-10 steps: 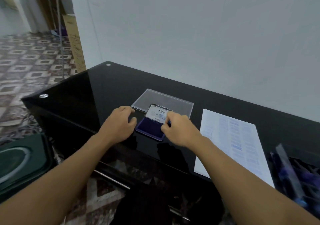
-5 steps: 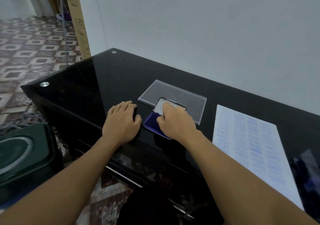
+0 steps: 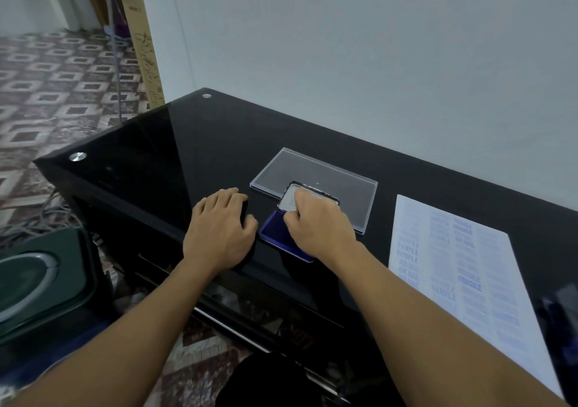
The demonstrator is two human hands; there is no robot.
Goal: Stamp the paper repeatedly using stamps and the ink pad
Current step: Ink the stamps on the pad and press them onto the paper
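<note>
Right hand [image 3: 316, 225] grips the raised lid [image 3: 289, 199] of the blue ink pad [image 3: 272, 230] mid-bench [image 3: 187, 156], left hand [image 3: 219, 231] flat and relaxed just beside it (stamped paper [image 3: 453, 265] lies right).

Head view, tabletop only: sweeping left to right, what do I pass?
left hand → ink pad → right hand, on the pad's lid → paper. The clear plastic case overlaps the pad and the right hand, so it is left out.
</note>
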